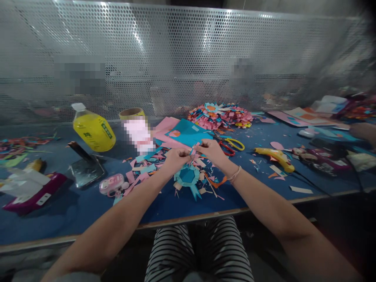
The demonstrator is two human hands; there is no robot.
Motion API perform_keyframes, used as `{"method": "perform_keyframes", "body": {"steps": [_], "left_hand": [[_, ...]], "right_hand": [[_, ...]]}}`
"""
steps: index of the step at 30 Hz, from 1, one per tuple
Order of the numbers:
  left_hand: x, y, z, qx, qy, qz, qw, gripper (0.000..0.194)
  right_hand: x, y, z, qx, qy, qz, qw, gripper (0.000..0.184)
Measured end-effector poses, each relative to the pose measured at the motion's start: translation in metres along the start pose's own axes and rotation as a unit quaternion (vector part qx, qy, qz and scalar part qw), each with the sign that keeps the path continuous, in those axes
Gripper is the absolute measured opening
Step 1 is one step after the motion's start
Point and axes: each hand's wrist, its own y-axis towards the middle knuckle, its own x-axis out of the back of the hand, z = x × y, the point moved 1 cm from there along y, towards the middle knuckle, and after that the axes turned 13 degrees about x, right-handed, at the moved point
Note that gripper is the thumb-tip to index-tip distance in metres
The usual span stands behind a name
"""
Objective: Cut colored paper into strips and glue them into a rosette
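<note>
Both my hands meet over the paper scraps in the middle of the blue table. My left hand (178, 158) and my right hand (209, 150) pinch a small pink and blue paper strip (193, 152) between their fingertips. Just below them lies a light blue paper rosette (188, 176) with a darker teal centre and a ribbon tail pointing toward me. Loose paper scraps (147, 169) surround it. Behind my hands are sheets of teal paper (188, 135) and pink paper (166, 127).
A pile of finished-looking paper rosettes (220, 115) sits by the perforated metal screen (182, 58). Scissors (235, 143) and a yellow glue gun (274, 157) lie right. Leftward are a bottle of yellow liquid (93, 131), a phone (87, 171), a pink case (112, 184) and a tissue pack (37, 192).
</note>
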Motion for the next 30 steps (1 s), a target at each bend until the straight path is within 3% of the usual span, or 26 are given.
{"method": "perform_keyframes", "body": {"steps": [13,23,30], "left_hand": [[0.002,-0.002,-0.004,-0.015,0.019,0.013,1.000,0.018],[-0.002,-0.003,-0.004,0.053,-0.155,0.030,0.986,0.027],[0.001,-0.009,-0.012,0.023,-0.033,0.065,0.997,0.023]], "right_hand": [[0.000,-0.002,0.009,0.019,-0.062,-0.015,0.998,0.039],[0.004,0.002,-0.004,0.018,0.018,-0.002,1.000,0.032],[0.007,0.002,0.002,0.023,-0.016,-0.022,0.999,0.034]]}}
